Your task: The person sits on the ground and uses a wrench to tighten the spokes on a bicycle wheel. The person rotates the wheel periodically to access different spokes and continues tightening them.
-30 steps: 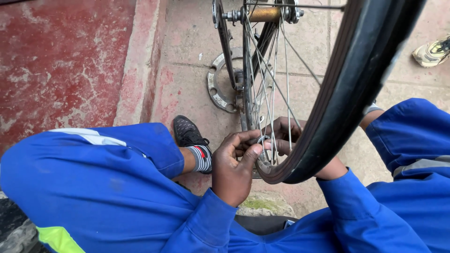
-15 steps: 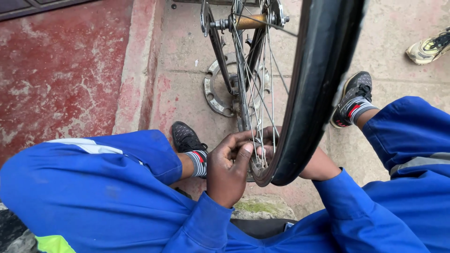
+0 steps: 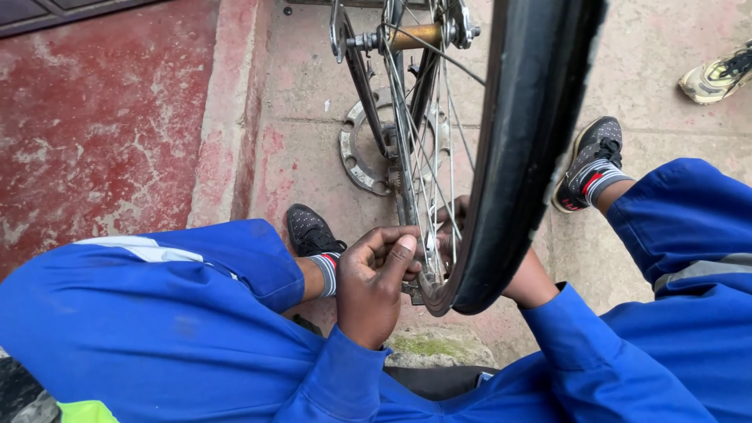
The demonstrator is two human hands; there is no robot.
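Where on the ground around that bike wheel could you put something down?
Bare pavement lies between the red floor's curb and the metal ring. More lies right of the tire, between the dark shoe and the pale shoe. Both hands crowd the rim's bottom.

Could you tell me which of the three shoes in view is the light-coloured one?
The pale shoe at the upper right corner; the other two shoes are dark.
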